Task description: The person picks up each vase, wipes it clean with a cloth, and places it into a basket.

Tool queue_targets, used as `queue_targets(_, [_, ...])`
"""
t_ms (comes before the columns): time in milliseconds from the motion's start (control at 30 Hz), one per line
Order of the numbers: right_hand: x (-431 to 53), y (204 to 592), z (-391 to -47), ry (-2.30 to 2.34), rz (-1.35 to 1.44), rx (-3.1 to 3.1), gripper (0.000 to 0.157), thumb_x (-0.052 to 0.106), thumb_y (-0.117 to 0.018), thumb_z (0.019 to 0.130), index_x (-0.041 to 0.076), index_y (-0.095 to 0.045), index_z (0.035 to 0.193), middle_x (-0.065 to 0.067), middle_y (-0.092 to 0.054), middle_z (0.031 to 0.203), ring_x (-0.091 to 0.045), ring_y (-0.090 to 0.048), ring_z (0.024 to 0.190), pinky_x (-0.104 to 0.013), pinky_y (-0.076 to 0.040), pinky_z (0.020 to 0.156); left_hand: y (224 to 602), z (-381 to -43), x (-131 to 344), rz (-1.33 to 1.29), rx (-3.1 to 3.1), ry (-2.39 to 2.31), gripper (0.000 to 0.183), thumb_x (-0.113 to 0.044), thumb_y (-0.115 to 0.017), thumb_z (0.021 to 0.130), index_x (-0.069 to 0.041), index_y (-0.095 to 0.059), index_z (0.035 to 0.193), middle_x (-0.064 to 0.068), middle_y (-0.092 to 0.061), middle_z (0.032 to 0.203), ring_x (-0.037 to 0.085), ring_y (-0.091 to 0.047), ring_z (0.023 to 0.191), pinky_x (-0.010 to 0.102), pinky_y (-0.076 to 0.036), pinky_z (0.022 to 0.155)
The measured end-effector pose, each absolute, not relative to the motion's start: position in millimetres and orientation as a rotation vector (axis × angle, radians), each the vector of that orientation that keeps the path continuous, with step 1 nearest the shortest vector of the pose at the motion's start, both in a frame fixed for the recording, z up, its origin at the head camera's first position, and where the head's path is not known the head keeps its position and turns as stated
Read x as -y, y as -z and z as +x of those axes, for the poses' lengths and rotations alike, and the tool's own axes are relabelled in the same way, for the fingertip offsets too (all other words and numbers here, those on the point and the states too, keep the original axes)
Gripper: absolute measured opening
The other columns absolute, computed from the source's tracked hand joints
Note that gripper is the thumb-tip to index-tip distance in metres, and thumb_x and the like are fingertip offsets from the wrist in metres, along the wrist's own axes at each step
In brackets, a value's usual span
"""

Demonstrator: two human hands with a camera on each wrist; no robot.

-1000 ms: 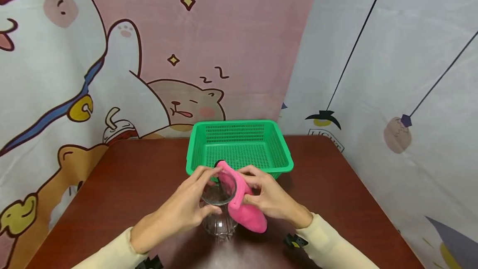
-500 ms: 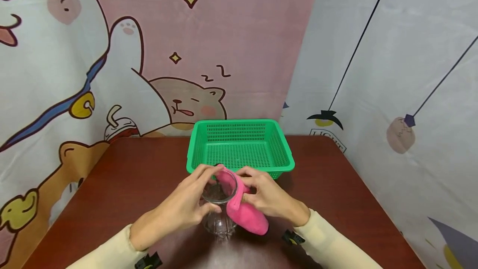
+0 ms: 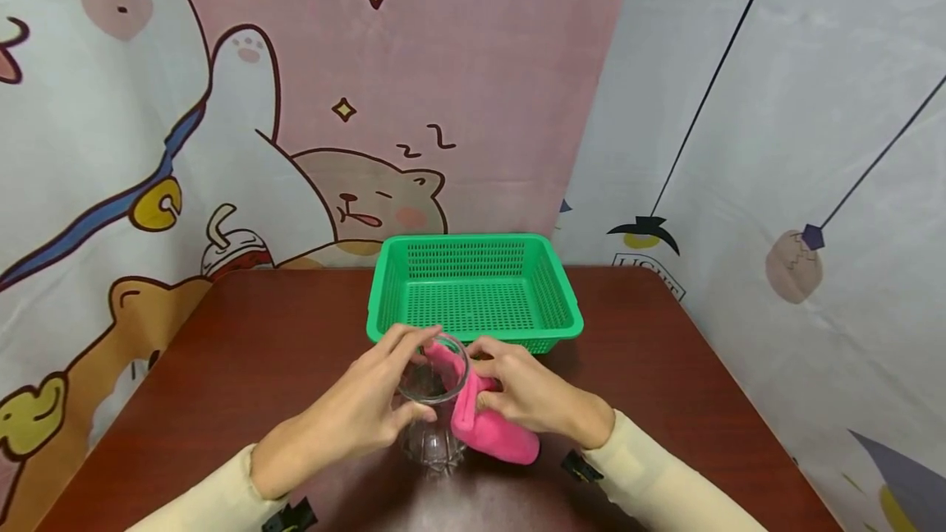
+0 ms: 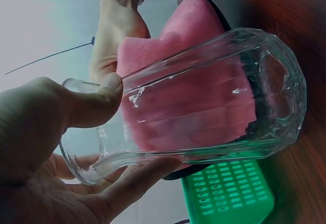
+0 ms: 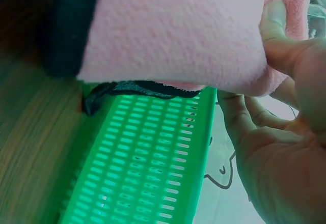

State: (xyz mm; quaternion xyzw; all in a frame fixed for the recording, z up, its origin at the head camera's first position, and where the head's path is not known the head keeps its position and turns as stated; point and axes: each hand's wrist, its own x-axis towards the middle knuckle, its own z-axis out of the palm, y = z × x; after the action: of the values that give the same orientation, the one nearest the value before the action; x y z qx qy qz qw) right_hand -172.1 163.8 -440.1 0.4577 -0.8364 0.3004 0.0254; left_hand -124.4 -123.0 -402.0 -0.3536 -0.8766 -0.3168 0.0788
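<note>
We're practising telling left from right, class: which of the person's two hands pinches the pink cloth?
The right hand: it pinches the pink cloth, while the left hand holds the clear glass vase near its rim.

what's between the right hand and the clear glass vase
The fuzzy pink cloth with dark edging, gripped by the right hand, lies between that hand and the vase. No other obstacle shows.

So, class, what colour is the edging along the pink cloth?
Nearly black: the edging of the cloth shows best in the right wrist view.
</note>
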Motion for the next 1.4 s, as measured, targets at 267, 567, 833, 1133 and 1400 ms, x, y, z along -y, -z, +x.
queue_targets(267, [-168,444,-174,-0.885,1.431,2.654,0.030,-0.004,-0.085,0.099,0.015,-0.089,0.121,-0.009,-0.074,0.130,-0.011,-0.068,0.108,-0.019,-0.058,0.084,400,-125,120,-1.055,2.631,0.917,0.100,-0.018,-0.102,0.091,-0.002,-0.047,0.172,0.015,-0.062,0.154,0.018,-0.071,0.108,0.021,-0.062,0.082])
queue_targets(567, [-168,457,-178,-0.776,1.449,2.747,0.021,-0.004,-0.088,0.099,0.012,-0.087,0.113,-0.007,-0.072,0.124,-0.005,-0.061,0.097,-0.016,-0.054,0.080,400,-124,120,-1.051,2.618,0.904,0.101,-0.017,-0.103,0.090,-0.002,-0.046,0.173,0.016,-0.062,0.152,0.019,-0.077,0.114,0.022,-0.063,0.085])
queue_targets(833, [-163,473,-173,-0.619,1.438,2.824,0.027,-0.007,-0.092,0.093,0.010,-0.090,0.113,-0.013,-0.078,0.131,-0.013,-0.076,0.108,-0.015,-0.059,0.080,404,-121,121,-1.040,2.646,0.963,0.101,-0.016,-0.102,0.090,-0.003,-0.046,0.173,0.015,-0.062,0.150,0.019,-0.075,0.115,0.019,-0.063,0.081])
queue_targets(1133, [-164,474,-170,-0.634,1.415,2.792,0.055,-0.011,-0.091,0.090,0.011,-0.086,0.140,-0.016,-0.080,0.133,-0.028,-0.078,0.124,-0.021,-0.066,0.094,403,-123,120,-1.036,2.642,0.934,0.102,-0.016,-0.103,0.090,-0.002,-0.046,0.173,0.016,-0.062,0.149,0.018,-0.075,0.113,0.020,-0.064,0.083])
queue_targets(1400, [-164,475,-169,-0.781,1.349,2.805,0.057,-0.012,-0.088,0.090,0.010,-0.084,0.142,-0.013,-0.081,0.127,-0.023,-0.077,0.116,-0.019,-0.062,0.084,403,-122,121,-1.036,2.636,0.920,0.102,-0.017,-0.102,0.090,-0.002,-0.045,0.173,0.016,-0.062,0.150,0.019,-0.075,0.114,0.021,-0.064,0.084])
